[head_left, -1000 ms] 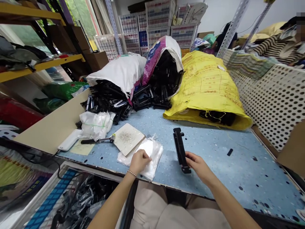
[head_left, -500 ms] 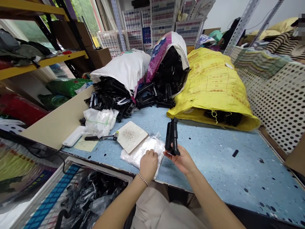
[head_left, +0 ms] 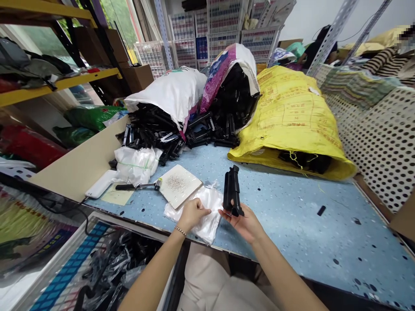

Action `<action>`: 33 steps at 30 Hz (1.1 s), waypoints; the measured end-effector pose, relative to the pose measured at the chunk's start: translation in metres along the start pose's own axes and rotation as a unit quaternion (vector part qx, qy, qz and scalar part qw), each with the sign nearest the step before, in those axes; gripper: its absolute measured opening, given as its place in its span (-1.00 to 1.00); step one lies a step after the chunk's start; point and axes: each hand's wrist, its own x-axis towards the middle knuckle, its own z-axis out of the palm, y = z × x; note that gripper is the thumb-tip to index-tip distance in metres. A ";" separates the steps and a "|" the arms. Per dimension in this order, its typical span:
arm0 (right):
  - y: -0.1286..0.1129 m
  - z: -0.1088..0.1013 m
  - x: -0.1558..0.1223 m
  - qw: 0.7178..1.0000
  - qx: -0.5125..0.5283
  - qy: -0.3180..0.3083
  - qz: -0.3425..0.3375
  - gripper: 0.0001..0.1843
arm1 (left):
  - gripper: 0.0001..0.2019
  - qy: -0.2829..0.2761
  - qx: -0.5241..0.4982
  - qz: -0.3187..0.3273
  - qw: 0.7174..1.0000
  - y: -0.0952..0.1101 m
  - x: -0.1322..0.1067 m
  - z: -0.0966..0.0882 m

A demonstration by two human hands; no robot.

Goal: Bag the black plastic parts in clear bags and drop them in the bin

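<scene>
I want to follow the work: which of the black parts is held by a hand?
The black part in the right hand; the heaped parts lie farther back on the table, untouched.

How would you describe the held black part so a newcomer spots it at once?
Find the big yellow sack on the blue tabletop. Nearer the wearer, below its mouth's left corner, the right hand holds a long black part, just right of the plastic bags. Unlike the black parts heaped by the white sack, this one is alone and in a hand.
</scene>
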 end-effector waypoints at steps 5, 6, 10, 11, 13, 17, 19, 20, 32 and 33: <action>0.012 0.017 0.022 0.997 0.072 -0.032 0.011 -0.86 | -0.81 -0.012 -0.012 -0.002 1.000 0.003 -0.002 0.000; 0.013 0.018 0.027 0.996 0.086 -0.028 0.013 -0.87 | -0.87 -0.023 -0.018 0.000 1.000 0.003 -0.004 -0.003; 0.011 0.016 0.036 0.995 0.103 -0.008 0.013 -0.91 | -0.87 -0.034 -0.033 0.001 0.999 -0.001 -0.009 -0.013; 0.010 0.014 0.035 0.995 0.099 -0.009 0.013 -0.91 | -0.88 -0.026 -0.032 0.003 0.999 -0.002 -0.009 -0.013; 0.008 0.013 0.033 0.996 0.085 -0.012 0.011 -0.88 | -0.88 -0.003 -0.027 0.010 1.000 -0.002 -0.009 -0.009; 0.015 0.015 0.030 0.999 0.025 0.020 -0.008 -0.81 | -0.94 0.047 -0.015 0.041 0.998 0.004 -0.014 -0.006; 0.020 0.015 0.031 0.999 0.007 0.039 -0.020 -0.78 | -0.93 0.064 0.042 0.101 0.992 0.009 -0.021 -0.013; 0.021 0.015 0.031 0.999 0.005 0.044 -0.025 -0.78 | -0.87 0.069 0.098 0.140 0.983 0.010 -0.024 -0.018; 0.026 -0.001 -0.044 0.957 0.143 -0.128 0.217 -0.53 | -0.49 -0.029 0.126 0.172 0.977 -0.002 -0.016 -0.025; 0.032 -0.004 -0.048 0.945 0.164 -0.136 0.249 -0.50 | -0.50 -0.027 0.100 0.158 0.982 -0.004 -0.014 -0.025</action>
